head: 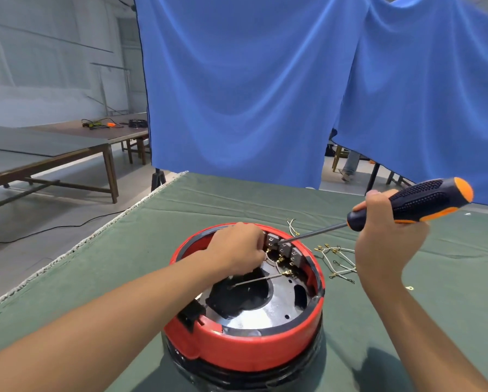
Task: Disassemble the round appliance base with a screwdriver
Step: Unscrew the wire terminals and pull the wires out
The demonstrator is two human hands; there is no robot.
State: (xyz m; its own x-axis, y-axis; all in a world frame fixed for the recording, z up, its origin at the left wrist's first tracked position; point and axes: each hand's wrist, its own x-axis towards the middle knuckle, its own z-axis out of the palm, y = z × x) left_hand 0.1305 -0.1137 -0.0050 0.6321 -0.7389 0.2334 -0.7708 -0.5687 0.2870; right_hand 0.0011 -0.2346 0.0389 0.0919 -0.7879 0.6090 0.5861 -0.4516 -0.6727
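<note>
Screwdriver tip at terminal blocks, far inner rim of base
Right hand point(390, 233) grasps screwdriver point(407, 206), shaft slanting down-left to blocks point(283, 247); left hand point(238, 248), fingers curled inside red round base point(251, 352) beside tip, contents hidden

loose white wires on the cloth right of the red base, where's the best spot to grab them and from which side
Pinch the loose white wires at mid-length, where the strands bunch together, rather than by the small brass ring terminals at their ends. Come from above: they lie flat on the green cloth, to the right of the red base, so nothing is overhead. The right hand grips the screwdriver, so probably put that down first.
</note>
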